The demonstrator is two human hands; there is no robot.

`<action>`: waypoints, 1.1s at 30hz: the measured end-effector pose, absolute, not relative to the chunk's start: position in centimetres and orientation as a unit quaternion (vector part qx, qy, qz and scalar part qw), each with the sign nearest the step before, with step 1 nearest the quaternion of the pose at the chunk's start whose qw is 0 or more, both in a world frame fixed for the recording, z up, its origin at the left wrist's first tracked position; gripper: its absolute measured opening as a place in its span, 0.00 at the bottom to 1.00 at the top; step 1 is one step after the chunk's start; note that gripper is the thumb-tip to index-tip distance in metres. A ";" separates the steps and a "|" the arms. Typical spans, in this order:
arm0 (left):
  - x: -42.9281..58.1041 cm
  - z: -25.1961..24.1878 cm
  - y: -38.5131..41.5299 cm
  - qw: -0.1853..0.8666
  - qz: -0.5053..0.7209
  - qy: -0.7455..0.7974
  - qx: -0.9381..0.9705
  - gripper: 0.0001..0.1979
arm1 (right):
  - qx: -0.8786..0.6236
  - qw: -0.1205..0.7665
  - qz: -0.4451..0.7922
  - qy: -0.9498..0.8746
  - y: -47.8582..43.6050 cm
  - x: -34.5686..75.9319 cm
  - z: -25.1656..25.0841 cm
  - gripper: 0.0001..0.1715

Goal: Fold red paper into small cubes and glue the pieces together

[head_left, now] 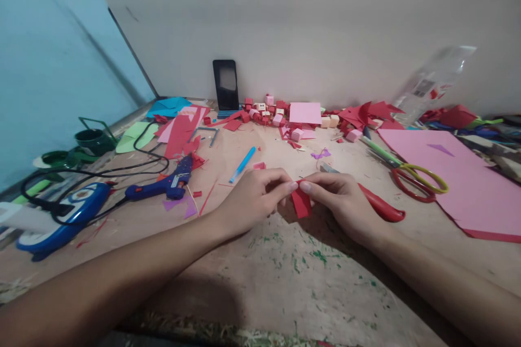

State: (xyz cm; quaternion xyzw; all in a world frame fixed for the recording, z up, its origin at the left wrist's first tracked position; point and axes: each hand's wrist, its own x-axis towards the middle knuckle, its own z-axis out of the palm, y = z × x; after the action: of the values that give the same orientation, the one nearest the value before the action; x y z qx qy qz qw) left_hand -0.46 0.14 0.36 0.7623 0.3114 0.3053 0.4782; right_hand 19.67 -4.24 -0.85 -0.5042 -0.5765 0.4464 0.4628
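Observation:
Between my fingertips, over the middle of the table, is a small strip of red paper. My left hand pinches its upper left edge with thumb and forefinger. On the other side my right hand pinches the same strip near its top, and the strip's lower end hangs toward me. A red-handled tool lies partly hidden behind my right hand, with a bit of grey blade showing. Just beyond my left hand are a light blue pen and a small pink paper piece.
A blue glue gun with a black cord lies left, near a blue-and-white power strip. Scissors and pink sheets are right. Small paper cubes, a phone and a clear bottle line the wall.

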 end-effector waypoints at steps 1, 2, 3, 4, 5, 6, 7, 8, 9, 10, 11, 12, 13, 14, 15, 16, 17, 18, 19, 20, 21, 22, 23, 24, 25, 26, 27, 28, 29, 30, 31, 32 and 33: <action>-0.5 0.4 0.1 0.481 0.315 0.314 0.755 0.14 | -0.501 0.457 0.452 -0.580 -4.3 19.7 -0.9 0.15; -0.5 0.3 0.1 0.485 0.324 0.318 0.748 0.14 | -0.498 0.450 0.457 -0.583 -4.3 19.7 -0.9 0.15; -0.4 0.3 0.1 0.489 0.329 0.320 0.742 0.14 | -0.497 0.443 0.463 -0.585 -4.3 19.7 -0.9 0.15; -0.4 0.3 0.2 0.493 0.332 0.322 0.737 0.15 | -0.497 0.437 0.467 -0.586 -4.3 19.7 -0.9 0.16; -0.4 0.3 0.2 0.499 0.334 0.321 0.732 0.14 | -0.499 0.434 0.470 -0.585 -4.3 19.7 -0.9 0.16; -0.4 0.3 0.2 0.508 0.332 0.317 0.729 0.14 | -0.501 0.431 0.472 -0.583 -4.4 19.7 -0.9 0.17; -0.3 0.2 0.2 0.519 0.328 0.311 0.726 0.13 | -0.501 0.428 0.476 -0.582 -4.4 19.7 -0.9 0.17; -0.3 0.2 0.2 0.530 0.324 0.305 0.722 0.13 | -0.501 0.425 0.479 -0.582 -4.4 19.7 -0.9 0.17; -0.3 0.2 0.2 0.541 0.320 0.300 0.717 0.12 | -0.500 0.422 0.482 -0.583 -4.4 19.7 -0.8 0.17; -0.3 0.2 0.1 0.550 0.316 0.298 0.713 0.13 | -0.498 0.419 0.484 -0.585 -4.4 19.6 -0.8 0.17; -0.3 0.2 0.1 0.554 0.316 0.301 0.709 0.13 | -0.495 0.417 0.487 -0.587 -4.4 19.6 -0.7 0.17; -0.3 0.2 0.1 0.555 0.319 0.306 0.705 0.14 | -0.491 0.417 0.490 -0.588 -4.5 19.5 -0.7 0.17; -0.3 0.2 0.1 0.554 0.324 0.312 0.700 0.14 | -0.487 0.419 0.493 -0.587 -4.5 19.4 -0.6 0.17; -0.3 0.2 0.1 0.555 0.329 0.316 0.696 0.14 | -0.483 0.421 0.497 -0.586 -4.5 19.4 -0.6 0.18; -0.3 0.2 0.1 0.559 0.331 0.316 0.691 0.14 | -0.478 0.420 0.503 -0.584 -4.6 19.3 -0.6 0.19; -0.2 0.2 0.1 0.566 0.330 0.313 0.688 0.14 | -0.474 0.418 0.510 -0.583 -4.6 19.3 -0.5 0.20; -0.2 0.2 0.1 0.575 0.325 0.308 0.685 0.13 | -0.470 0.413 0.518 -0.584 -4.6 19.3 -0.5 0.21; -0.2 0.1 0.1 0.584 0.318 0.303 0.682 0.13 | -0.465 0.405 0.525 -0.586 -4.6 19.2 -0.5 0.23; -0.2 0.1 0.1 0.593 0.310 0.300 0.680 0.12 | -0.461 0.397 0.533 -0.588 -4.6 19.2 -0.5 0.24; -0.1 0.1 0.1 0.597 0.303 0.299 0.680 0.12 | -0.459 0.392 0.537 -0.589 -4.6 19.2 -0.5 0.25; -0.1 0.1 0.1 0.598 0.298 0.301 0.680 0.11 | -0.459 0.388 0.538 -0.590 -4.5 19.2 -0.5 0.26; -0.1 0.1 0.0 0.597 0.297 0.303 0.681 0.11 | -0.463 0.386 0.535 -0.592 -4.5 19.3 -0.4 0.26; -0.1 0.1 0.0 0.596 0.299 0.305 0.680 0.12 | -0.467 0.385 0.528 -0.595 -4.5 19.3 -0.4 0.25; -0.1 0.2 -0.1 0.595 0.304 0.306 0.678 0.12 | -0.471 0.386 0.521 -0.599 -4.5 19.3 -0.3 0.25; -0.1 0.2 -0.1 0.598 0.309 0.304 0.675 0.12 | -0.472 0.386 0.516 -0.602 -4.5 19.2 -0.3 0.25; -0.1 0.3 -0.2 0.602 0.313 0.302 0.669 0.12 | -0.470 0.385 0.515 -0.604 -4.5 19.2 -0.3 0.25; -0.1 0.3 -0.2 0.608 0.316 0.298 0.664 0.12 | -0.465 0.385 0.519 -0.604 -4.6 19.2 -0.2 0.25; -0.2 0.3 -0.2 0.614 0.317 0.295 0.660 0.12 | -0.460 0.387 0.526 -0.602 -4.6 19.2 -0.2 0.26; -0.2 0.3 -0.2 0.618 0.317 0.291 0.658 0.13 | -0.455 0.387 0.534 -0.599 -4.6 19.1 -0.3 0.26; -0.2 0.4 -0.2 0.621 0.317 0.289 0.656 0.13 | -0.453 0.385 0.541 -0.595 -4.6 19.1 -0.3 0.27; -0.2 0.4 -0.2 0.622 0.317 0.289 0.655 0.13 | -0.453 0.385 0.546 -0.590 -4.6 19.1 -0.3 0.26; -0.2 0.4 -0.2 0.621 0.318 0.292 0.655 0.12 | -0.453 0.386 0.551 -0.584 -4.6 19.1 -0.3 0.26; -0.2 0.4 -0.2 0.618 0.320 0.296 0.655 0.12 | -0.455 0.388 0.556 -0.577 -4.6 19.2 -0.4 0.25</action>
State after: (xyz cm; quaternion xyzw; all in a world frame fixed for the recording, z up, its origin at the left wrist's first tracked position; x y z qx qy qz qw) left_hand -0.16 -0.17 0.44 0.6545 0.2957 0.3198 0.6179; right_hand 19.17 -4.61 -0.36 -0.4550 -0.5769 0.5561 0.3884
